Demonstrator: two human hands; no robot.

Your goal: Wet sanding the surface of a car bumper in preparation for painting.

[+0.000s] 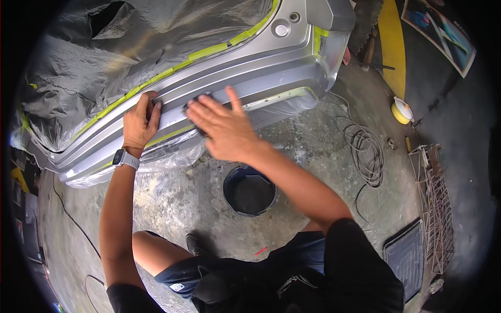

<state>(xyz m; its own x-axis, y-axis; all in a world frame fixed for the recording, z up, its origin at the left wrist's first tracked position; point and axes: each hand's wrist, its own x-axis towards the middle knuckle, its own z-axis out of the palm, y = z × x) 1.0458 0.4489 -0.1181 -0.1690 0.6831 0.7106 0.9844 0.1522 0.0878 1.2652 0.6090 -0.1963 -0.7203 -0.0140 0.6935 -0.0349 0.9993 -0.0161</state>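
Observation:
A silver car body panel [250, 70] runs slantwise across the upper view, with yellow-green masking tape [209, 50] along its edge. My left hand [140, 119], a light-strapped watch [126, 158] at the wrist, rests on the panel's ridge. Its fingers are bent, and the ridge lies between them and the thumb. Farther right, my right hand [224, 128] presses a thin dark pad [194, 101] against the lower part of the panel. The fingers lie over the pad and the thumb sticks out. Most of the pad is hidden under the hand.
Grey plastic sheeting [172, 31] covers the car's opening; clear film [177, 156] hangs below the panel. A dark bucket [250, 190] stands on the concrete floor between my legs. At right are a coiled hose [365, 156], a rusty metal frame [441, 208] and a black tray [406, 261].

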